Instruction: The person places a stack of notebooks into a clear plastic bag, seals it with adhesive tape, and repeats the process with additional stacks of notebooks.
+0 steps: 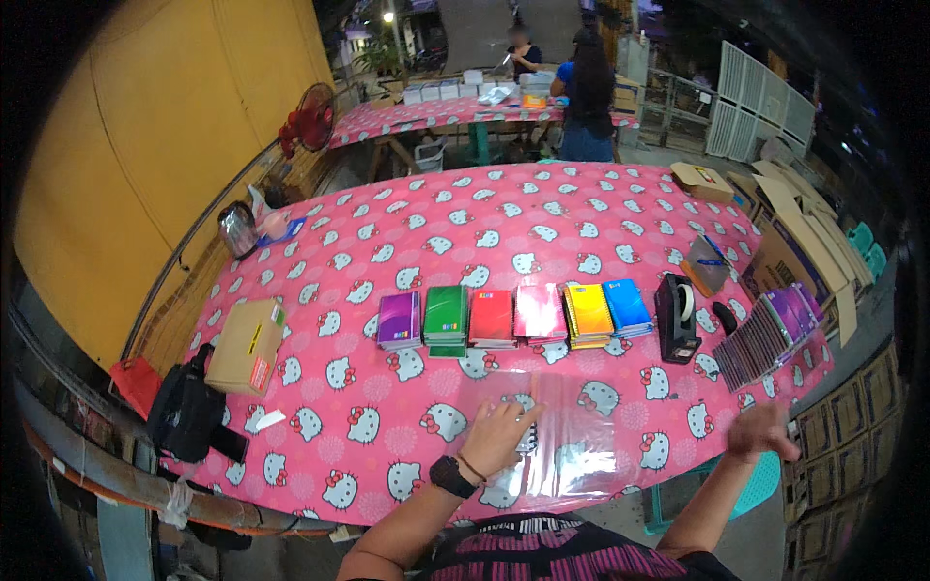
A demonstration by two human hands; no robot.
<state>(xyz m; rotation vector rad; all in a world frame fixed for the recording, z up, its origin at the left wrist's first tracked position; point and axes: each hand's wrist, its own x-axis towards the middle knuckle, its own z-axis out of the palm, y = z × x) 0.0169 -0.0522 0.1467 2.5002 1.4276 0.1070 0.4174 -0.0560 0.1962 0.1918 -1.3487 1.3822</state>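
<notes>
My left hand (496,438), with a dark watch on its wrist, lies with fingers stretched out on a clear plastic sheet or bag (581,436) near the table's front edge. My right hand (760,433) hangs by the table's right edge, apart from the plastic; its fingers are too blurred to read. Beyond the plastic runs a row of small spiral notebook stacks: purple (399,320), green (446,315), red (492,318), pink (540,310), yellow (588,312) and blue (628,306). Nearest my right hand is a leaning pile of purple notebooks (775,334).
A black tape dispenser (676,320) stands right of the row. At left are a brown box (247,347), black bag (182,412), phone (229,443) and kettle (237,230). Cardboard boxes (794,247) line the right side. Two people (588,97) are at a far table (387,121).
</notes>
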